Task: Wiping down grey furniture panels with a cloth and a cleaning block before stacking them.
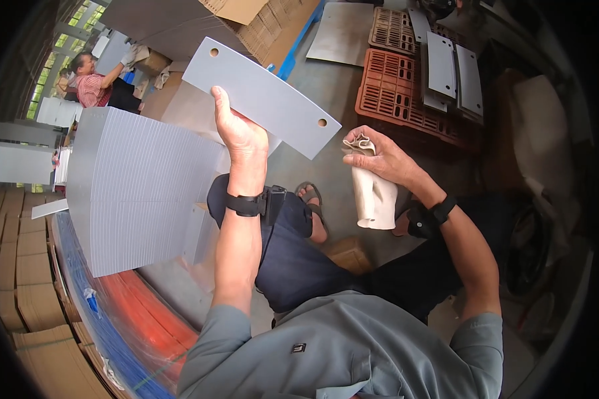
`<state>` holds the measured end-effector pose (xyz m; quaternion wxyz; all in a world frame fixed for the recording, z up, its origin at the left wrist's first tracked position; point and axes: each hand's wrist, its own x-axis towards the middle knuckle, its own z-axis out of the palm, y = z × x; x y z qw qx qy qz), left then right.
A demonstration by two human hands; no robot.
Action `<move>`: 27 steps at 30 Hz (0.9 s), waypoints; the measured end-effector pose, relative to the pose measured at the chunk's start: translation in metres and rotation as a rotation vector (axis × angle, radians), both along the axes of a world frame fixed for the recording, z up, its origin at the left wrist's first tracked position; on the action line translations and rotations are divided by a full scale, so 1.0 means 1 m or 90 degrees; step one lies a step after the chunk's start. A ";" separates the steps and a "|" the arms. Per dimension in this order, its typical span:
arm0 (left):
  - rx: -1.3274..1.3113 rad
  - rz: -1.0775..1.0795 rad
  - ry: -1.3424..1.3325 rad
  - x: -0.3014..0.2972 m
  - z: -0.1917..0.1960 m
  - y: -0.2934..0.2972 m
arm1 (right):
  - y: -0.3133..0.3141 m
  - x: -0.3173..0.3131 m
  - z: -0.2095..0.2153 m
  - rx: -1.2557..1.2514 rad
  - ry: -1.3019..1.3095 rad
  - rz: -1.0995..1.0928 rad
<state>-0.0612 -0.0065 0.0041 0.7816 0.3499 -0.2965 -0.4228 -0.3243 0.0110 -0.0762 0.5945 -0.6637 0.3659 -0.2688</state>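
Workshop with a grey floor [336, 86]; cardboard [30, 266] piled lower left, more at the top. Left hand [241, 132] has hold of a grey panel [263, 96]: thumb on the visible face near the lower edge, other fingers hidden behind it. Panel is up in the air, sloping down to the right, one hole near each end. Right hand [389, 158] is closed on a cream cloth [374, 199], bunched at the top between thumb and fingers, the rest hanging below. Cloth is near the panel's right end, apart from it. Big stack [146, 193] of similar panels left of the left forearm, edges showing; red sheeting [143, 309] just below it. Orange crate [382, 83] upper right, loose panels [441, 66] on it, brown crate [390, 30] beyond. Dark strap [245, 205] on each wrist. Co-worker [93, 90] in a striped top, upper left, one gloved hand raised.
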 end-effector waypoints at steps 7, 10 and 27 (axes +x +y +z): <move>-0.007 -0.012 -0.010 -0.021 0.001 0.002 | 0.011 0.029 0.010 0.183 -0.202 -0.014; -0.041 0.022 -0.051 -0.030 0.002 0.005 | 0.015 0.048 0.011 0.284 -0.225 -0.077; -0.088 0.064 -0.127 -0.044 0.006 0.013 | 0.017 0.060 0.016 0.319 -0.272 -0.155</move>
